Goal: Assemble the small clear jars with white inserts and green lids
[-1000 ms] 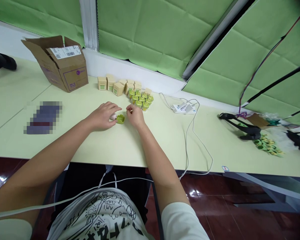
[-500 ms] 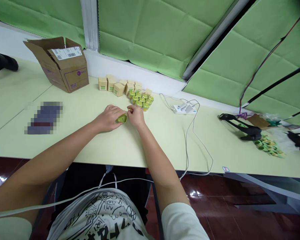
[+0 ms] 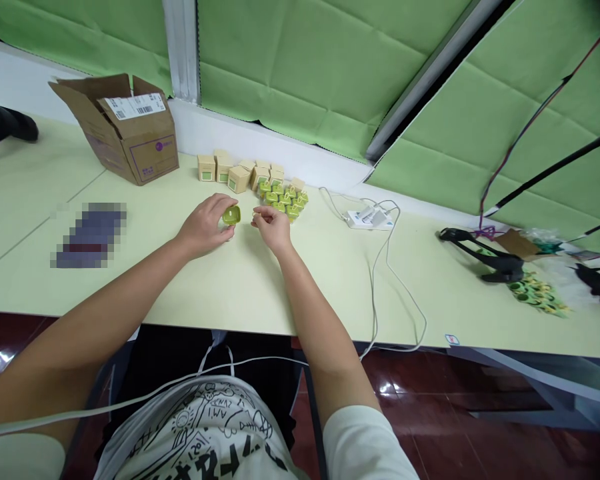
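A small olive-green square cup-like piece (image 3: 231, 215) is gripped between the thumb and fingers of my left hand (image 3: 207, 225), its hollow side facing me. My right hand (image 3: 273, 228) is just to the right, thumb and fingertips pinched together. Something tiny and pale seems to show at those fingertips, too small to name. Behind my right hand, a cluster of green pieces with loops on top (image 3: 283, 197) stands on the table. Several small tan boxes (image 3: 238, 179) with green label windows are lined up behind.
An open cardboard box (image 3: 153, 155) stands at the back left. A pixelated dark patch (image 3: 93, 233) lies on the table's left. White cables run from a power strip (image 3: 370, 217) over the front edge. Black stands (image 3: 485, 257) and green-yellow pieces (image 3: 537, 293) are at the right.
My left hand has moved slightly left and up with the green piece, turning its hollow side more toward me. The gap to my right hand is wider; the right hand has barely moved.
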Demonstrator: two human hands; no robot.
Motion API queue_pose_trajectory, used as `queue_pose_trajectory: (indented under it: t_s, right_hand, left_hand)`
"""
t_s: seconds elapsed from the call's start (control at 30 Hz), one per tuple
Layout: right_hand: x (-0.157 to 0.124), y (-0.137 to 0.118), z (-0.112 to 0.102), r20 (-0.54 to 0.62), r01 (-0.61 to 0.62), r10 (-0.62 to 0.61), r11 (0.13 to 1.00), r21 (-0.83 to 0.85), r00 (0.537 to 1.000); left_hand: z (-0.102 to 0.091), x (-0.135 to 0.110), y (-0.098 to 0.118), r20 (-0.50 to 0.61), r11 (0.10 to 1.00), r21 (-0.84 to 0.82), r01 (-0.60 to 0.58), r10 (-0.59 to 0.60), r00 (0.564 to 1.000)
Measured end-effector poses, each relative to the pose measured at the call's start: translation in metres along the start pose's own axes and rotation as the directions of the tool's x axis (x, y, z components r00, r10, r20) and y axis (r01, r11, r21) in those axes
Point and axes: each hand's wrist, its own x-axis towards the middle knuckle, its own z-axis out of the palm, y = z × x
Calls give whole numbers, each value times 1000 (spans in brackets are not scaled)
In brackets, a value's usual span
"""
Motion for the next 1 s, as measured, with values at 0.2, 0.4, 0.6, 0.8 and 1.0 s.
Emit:
queue_pose_trajectory:
  t_s: [0.2,0.4,0.6,0.8,1.0]
  right_hand:
    - [4,4,3,18,64,-79,906,417,997]
    - [2,1,2,73,58,-101,893,447,992]
    - [2,1,4,60,152,-178,942,298,982]
    - [-6,-4,5,82,254,-264,960,114,961]
    - [-15,-9,7,102,447,-440,892,-71,892]
  left_hand:
    - [8,0,-9,-82,1000,-11,-29,28,996]
    - [7,1,-11,-78,1000,-8,-8,8,997]
    - [6,1,-11,-70,1000,-3,1,-2,998]
    - [8,1,-13,-78,1000,-5,-5,4,997]
    - [9,0,-11,-71,999,-23,-23,21,997]
